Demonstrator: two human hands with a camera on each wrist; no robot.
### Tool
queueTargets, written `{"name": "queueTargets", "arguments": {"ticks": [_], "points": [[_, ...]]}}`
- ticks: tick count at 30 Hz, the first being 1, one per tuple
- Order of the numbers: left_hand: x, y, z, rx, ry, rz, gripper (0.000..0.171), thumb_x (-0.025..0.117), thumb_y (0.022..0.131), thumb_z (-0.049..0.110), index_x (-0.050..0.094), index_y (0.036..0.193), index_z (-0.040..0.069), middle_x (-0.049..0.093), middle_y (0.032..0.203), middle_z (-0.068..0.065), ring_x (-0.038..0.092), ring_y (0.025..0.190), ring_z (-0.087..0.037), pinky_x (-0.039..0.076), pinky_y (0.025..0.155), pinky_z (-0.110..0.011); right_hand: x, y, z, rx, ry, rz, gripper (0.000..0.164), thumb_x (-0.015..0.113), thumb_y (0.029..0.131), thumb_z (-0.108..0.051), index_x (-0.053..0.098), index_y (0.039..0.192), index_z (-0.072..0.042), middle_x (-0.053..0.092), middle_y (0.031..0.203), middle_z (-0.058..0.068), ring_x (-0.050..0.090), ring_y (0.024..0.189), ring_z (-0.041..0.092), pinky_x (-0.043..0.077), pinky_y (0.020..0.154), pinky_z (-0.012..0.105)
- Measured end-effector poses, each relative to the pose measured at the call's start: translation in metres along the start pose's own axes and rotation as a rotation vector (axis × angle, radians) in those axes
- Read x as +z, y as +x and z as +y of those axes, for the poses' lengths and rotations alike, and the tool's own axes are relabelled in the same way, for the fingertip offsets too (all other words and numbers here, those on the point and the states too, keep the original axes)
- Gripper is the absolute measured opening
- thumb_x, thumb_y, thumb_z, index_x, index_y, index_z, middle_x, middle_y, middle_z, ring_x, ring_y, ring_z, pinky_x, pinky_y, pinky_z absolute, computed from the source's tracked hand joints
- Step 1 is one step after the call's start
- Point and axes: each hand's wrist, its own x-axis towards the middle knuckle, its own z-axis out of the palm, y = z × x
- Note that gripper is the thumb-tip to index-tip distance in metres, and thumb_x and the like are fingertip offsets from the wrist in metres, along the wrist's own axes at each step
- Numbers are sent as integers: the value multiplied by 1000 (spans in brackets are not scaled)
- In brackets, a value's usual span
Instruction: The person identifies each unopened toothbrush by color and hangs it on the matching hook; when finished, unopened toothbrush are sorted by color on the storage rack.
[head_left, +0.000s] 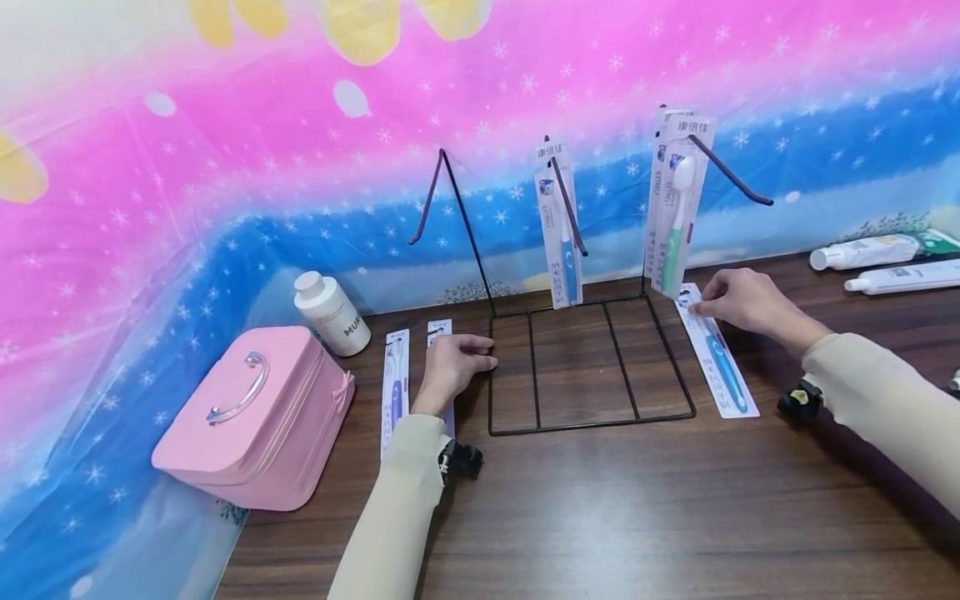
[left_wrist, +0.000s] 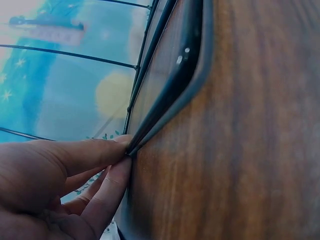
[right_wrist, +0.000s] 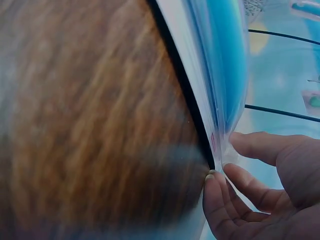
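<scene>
A black wire display rack (head_left: 533,367) stands on the wooden table. My left hand (head_left: 452,365) pinches the left wire of its base between thumb and finger, as the left wrist view shows close up at the black wire (left_wrist: 186,60). On the right, my right hand (head_left: 750,302) pinches the upper edge of a packaged blue toothbrush (head_left: 722,360) lying beside the rack. A packaged blue toothbrush (head_left: 567,258) hangs on the middle hook, and a packaged green toothbrush (head_left: 675,225) hangs in front of another on the right hook. The left hook is bare.
Left of the rack lie a packaged purple toothbrush (head_left: 396,392) and another pack (head_left: 439,327), mostly hidden by my left hand. A pink case (head_left: 247,417) and a white bottle (head_left: 332,315) stand farther left. Two toothpaste tubes (head_left: 911,277) lie at the far right.
</scene>
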Motion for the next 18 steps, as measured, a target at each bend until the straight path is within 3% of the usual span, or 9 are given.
{"name": "queueTargets", "arguments": {"ticks": [7, 18], "points": [[0, 0, 0, 0, 1, -6, 23, 79, 81, 13, 77, 104, 15, 69, 107, -1, 61, 103, -18, 49, 88, -38, 0, -1, -2, 4, -2, 5, 34, 68, 89, -31, 61, 92, 2, 61, 88, 17, 51, 73, 28, 37, 58, 35], [-1, 0, 0, 8, 4, 0, 22, 79, 82, 13, 77, 103, 15, 70, 104, 0, 61, 101, -18, 49, 86, -38, -4, -5, -4, 51, 42, 17, 35, 64, 91, -32, 58, 98, 2, 59, 95, 20, 53, 81, 32, 43, 64, 40]]}}
